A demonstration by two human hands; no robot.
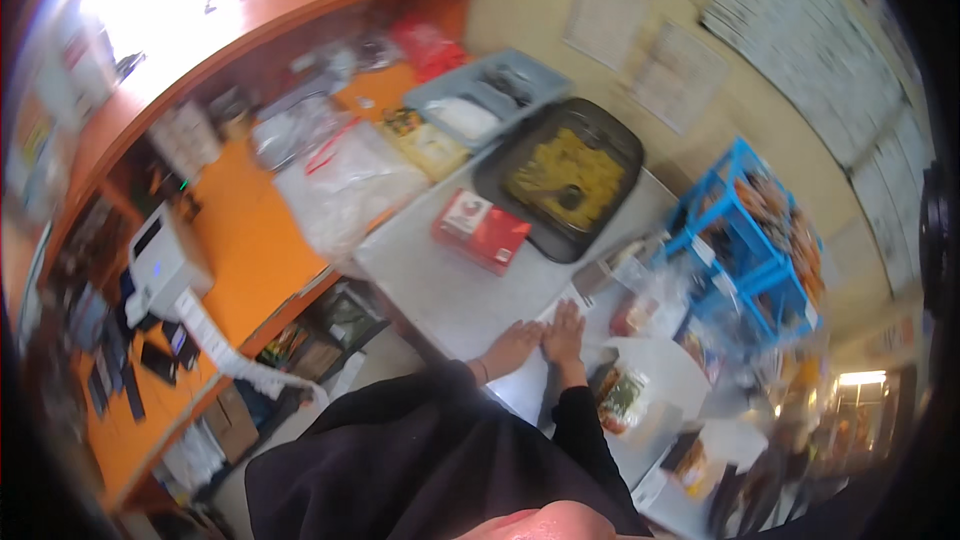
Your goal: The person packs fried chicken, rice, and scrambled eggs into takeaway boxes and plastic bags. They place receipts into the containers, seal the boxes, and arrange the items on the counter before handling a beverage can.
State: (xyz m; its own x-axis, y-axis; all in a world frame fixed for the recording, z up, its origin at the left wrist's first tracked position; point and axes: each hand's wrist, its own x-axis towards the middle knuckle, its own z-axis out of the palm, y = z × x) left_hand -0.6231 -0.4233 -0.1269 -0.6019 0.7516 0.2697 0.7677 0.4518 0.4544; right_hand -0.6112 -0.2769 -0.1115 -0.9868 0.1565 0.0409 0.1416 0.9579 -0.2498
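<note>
My left hand [512, 350] and my right hand [564, 333] lie side by side, palms down, on the light metal table [409, 281], their fingertips close together. Neither holds anything. Beyond them sits a red cardboard box [491, 236] with a white panel. It stands against a dark tray [487, 180] that holds yellow food pieces [551, 172] with a dark round thing among them. To the right of my right hand lie a clear plastic bag [637, 307] with something reddish inside and a clear pack of green and brown food [621, 397] on white paper.
Blue plastic baskets [712, 255] with packed goods stand at the right. A grey-blue divided tray [487, 97] is near the wall. Left is an orange counter [255, 240] with plastic bags [352, 180] and a white printer [169, 262] trailing paper. An orange shelf edge [187, 52] overhangs it.
</note>
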